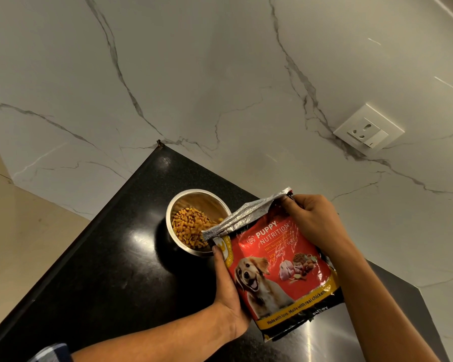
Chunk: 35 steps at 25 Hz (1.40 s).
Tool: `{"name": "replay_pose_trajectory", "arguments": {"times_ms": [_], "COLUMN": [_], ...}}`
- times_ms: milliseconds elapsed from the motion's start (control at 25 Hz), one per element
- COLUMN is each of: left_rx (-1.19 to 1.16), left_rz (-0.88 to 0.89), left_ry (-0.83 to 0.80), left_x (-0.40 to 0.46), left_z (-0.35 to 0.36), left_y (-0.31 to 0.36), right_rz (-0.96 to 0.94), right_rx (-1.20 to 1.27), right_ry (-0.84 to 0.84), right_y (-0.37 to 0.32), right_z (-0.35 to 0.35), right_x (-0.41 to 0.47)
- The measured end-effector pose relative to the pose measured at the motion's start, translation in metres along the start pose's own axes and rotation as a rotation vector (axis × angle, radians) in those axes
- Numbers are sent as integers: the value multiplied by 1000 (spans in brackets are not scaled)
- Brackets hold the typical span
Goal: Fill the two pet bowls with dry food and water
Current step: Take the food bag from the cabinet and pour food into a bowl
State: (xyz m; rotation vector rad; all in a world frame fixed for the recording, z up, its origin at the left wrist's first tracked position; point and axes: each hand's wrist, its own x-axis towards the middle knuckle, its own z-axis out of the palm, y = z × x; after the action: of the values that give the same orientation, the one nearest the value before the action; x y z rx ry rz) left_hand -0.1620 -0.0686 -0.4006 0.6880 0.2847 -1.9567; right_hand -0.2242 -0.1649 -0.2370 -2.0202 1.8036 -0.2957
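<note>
Bag [280, 259] of puppy food is the largest thing here, held tilted over the black surface [110, 270] with its silver-lined mouth just at the bowl's rim. It looks soft and crinkly, light enough to lift, and likely to slump and shift as kibble runs, so a grip low on the side plus one at the top edge suits it. The left hand [228, 288] is wrapped around the bag's lower side; the right hand [311, 220] is closed, pinching the open top corner. The steel bowl [198, 222] sits just beyond the bag, partly full of kibble [191, 227]; it may slide if nudged. No second bowl shows. A wall socket [369, 130] lies well beyond the bag, clear of the work.
</note>
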Motion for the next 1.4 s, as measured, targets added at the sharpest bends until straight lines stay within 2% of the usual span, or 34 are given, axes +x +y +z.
{"name": "replay_pose_trajectory", "arguments": {"times_ms": [1040, 1400], "left_rx": [5, -58], "left_rz": [-44, -64], "left_ry": [-1, -61], "left_x": [6, 9], "left_z": [5, 5], "left_y": [-4, -8], "right_rz": [1, -3], "right_rx": [-27, -43], "right_ry": [10, 2], "right_y": [3, 0], "right_z": [-7, -11], "right_x": [3, 3]}}
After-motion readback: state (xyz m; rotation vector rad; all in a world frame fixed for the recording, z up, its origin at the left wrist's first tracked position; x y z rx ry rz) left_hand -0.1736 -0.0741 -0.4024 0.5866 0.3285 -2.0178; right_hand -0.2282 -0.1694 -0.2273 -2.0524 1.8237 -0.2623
